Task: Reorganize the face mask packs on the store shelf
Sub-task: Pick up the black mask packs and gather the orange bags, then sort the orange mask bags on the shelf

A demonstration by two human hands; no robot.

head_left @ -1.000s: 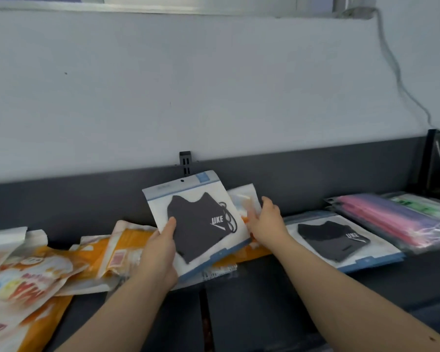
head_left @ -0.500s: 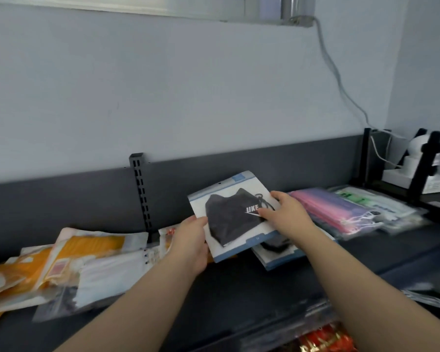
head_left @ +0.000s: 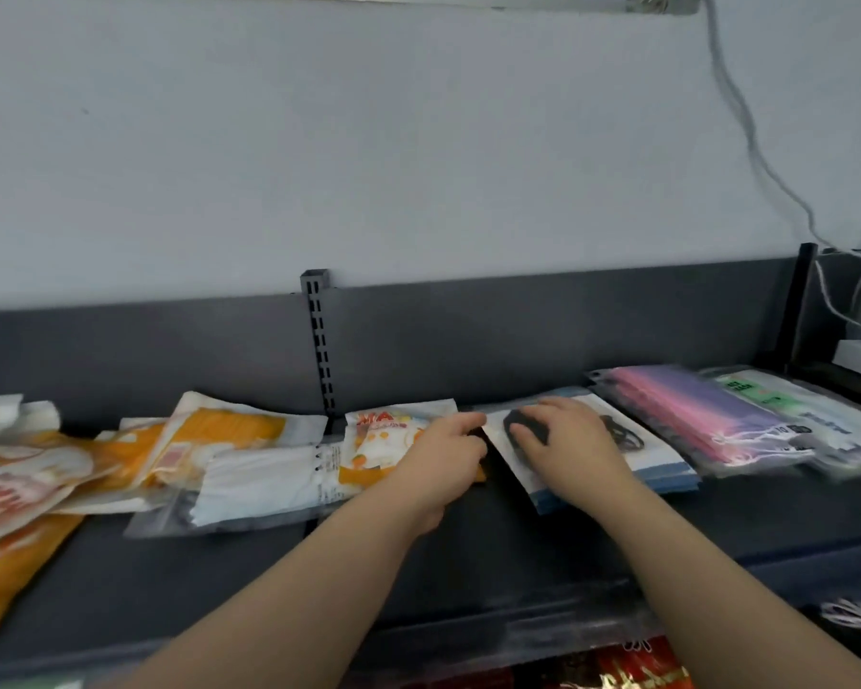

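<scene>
Your right hand lies flat on the black pack, fingers straight, pressing it down on the shelf; your left hand sits at the pack's left edge, fingers bent, can't tell if it pinches; pink packs just right; orange packs left.

The black-mask pack is showing white with a blue lower edge around its black mask. The orange packs are showing orange and white with red lettering (too blurred to read). The pink pack is shading into purple beside a green-labelled pack, all lying on a dark grey shelf.
</scene>
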